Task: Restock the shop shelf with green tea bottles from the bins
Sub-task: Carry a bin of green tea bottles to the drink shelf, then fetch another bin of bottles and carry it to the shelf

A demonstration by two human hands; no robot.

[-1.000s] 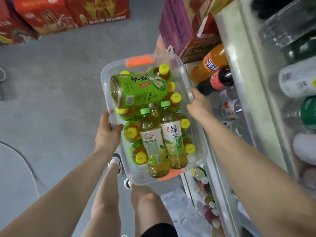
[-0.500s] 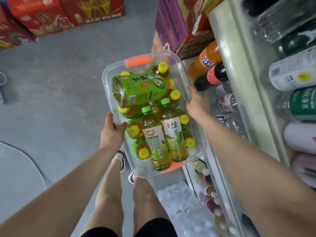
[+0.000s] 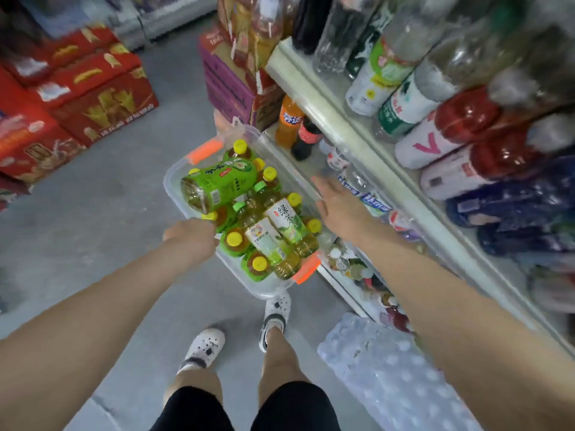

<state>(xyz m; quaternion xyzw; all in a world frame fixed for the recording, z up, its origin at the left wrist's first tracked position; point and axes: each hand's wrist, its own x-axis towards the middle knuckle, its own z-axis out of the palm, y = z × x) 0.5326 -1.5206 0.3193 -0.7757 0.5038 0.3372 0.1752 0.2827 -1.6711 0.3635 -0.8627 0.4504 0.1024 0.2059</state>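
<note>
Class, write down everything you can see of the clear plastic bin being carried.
The clear bin is a see-through plastic tub with rounded corners and an orange clip at each short end. It is held above the floor beside the shelf, packed with green tea bottles, one large bottle lying on top. The left hand grips its left rim; the right hand lies against its right rim, grip blurred.

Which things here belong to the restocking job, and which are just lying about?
Job: clear bin, green tea bottles, shelf, left hand, right hand.
Lying about: red cartons, purple carton, wrapped water pack, cola bottle.
</note>
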